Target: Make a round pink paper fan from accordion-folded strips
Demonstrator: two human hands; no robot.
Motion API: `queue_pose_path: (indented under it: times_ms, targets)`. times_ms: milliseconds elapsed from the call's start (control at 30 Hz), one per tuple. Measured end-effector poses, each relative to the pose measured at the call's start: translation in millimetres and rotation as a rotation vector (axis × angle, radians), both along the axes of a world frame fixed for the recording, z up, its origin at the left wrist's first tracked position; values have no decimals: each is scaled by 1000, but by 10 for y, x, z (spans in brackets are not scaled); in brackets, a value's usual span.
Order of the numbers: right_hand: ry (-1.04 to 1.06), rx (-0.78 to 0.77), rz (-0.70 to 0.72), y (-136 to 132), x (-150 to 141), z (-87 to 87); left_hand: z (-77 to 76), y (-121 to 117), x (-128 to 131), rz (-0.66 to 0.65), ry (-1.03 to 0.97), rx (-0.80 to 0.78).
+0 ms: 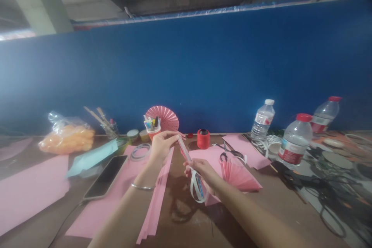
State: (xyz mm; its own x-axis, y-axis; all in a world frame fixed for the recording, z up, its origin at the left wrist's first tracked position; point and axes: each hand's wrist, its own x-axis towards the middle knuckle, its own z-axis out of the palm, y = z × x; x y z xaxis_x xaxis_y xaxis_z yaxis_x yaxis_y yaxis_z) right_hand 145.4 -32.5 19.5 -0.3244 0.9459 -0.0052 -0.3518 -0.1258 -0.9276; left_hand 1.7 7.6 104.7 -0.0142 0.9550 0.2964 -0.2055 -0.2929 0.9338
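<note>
My left hand (pixel 161 145) pinches the top end of a narrow folded pink paper strip (pixel 184 149), held up over the brown table (pixel 186 209). My right hand (pixel 203 174) grips the strip's lower end and also holds a loop of white double-sided tape (pixel 197 190) that hangs below it. A folded pink paper fan (pixel 238 176) lies just right of my right hand. A long pleated pink strip (pixel 157 197) lies on the table under my left forearm.
Pink sheets (pixel 31 190), a black phone (pixel 106 176), a tape ring (pixel 140 151) and a pale blue paper lie left. At the back stand a pen cup (pixel 152 126), a round pink fan, a red thread spool (pixel 203 138). Scissors (pixel 231 152), water bottles (pixel 294 143) and cables sit right.
</note>
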Motion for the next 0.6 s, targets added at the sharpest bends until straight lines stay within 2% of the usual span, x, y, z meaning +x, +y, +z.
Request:
queue_pose_path:
  times_ms: [300, 500, 600]
  targets:
    - [74, 7, -99, 2, -25, 20, 28, -20, -36, -90, -95, -83]
    - [71, 30, 16, -8, -3, 29, 26, -12, -46, -112, -136, -103]
    - [58, 8, -12, -9, -19, 18, 24, 0, -56, -125, -152, -90]
